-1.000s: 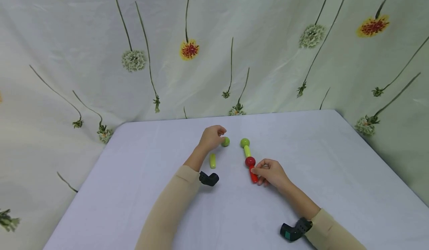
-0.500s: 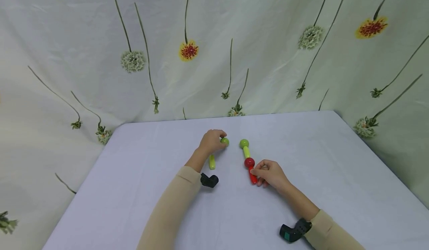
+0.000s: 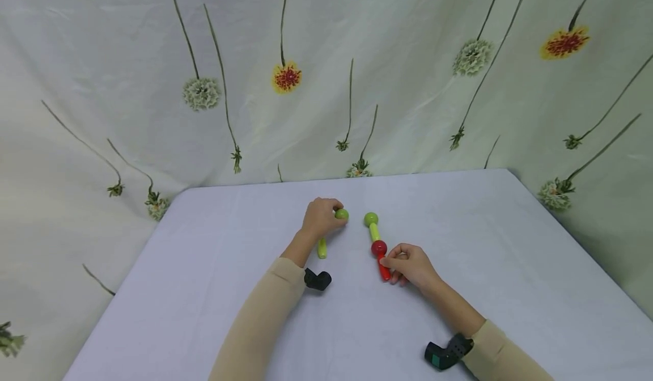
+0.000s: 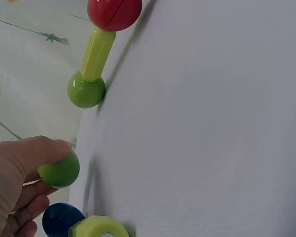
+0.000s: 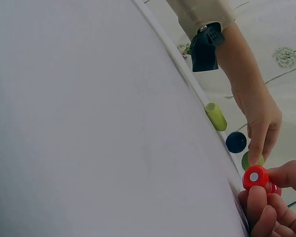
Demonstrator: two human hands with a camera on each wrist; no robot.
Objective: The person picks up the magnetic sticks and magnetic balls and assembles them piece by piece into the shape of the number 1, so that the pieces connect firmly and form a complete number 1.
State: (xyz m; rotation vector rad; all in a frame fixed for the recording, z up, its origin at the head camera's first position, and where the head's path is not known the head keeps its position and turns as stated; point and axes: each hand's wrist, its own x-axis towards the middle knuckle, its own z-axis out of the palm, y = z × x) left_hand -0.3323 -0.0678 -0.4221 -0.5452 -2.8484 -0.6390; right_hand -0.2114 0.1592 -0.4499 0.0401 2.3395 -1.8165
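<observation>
In the head view, my left hand (image 3: 320,216) pinches a green ball (image 3: 342,214) between thumb and fingers; the left wrist view shows the thumb lying on that ball (image 4: 60,172). Under the left hand lies a loose yellow-green rod (image 3: 322,249), partly covered. Beside it in the left wrist view is a blue ball (image 4: 61,219), which the head view does not show. My right hand (image 3: 412,265) holds a red rod (image 3: 384,270). Joined in line from that rod run a red ball (image 3: 379,248), a yellow-green rod (image 3: 374,232) and another green ball (image 3: 371,219).
A white cloth covers the table (image 3: 459,216). Behind its far edge hangs a flower-patterned curtain (image 3: 408,86). Black wrist devices sit on the left sleeve (image 3: 317,280) and the right sleeve (image 3: 449,351).
My left hand has lowered slightly and closed its thumb and fingers on the green ball, covering more of the loose rod. The right hand keeps its grip on the red rod.
</observation>
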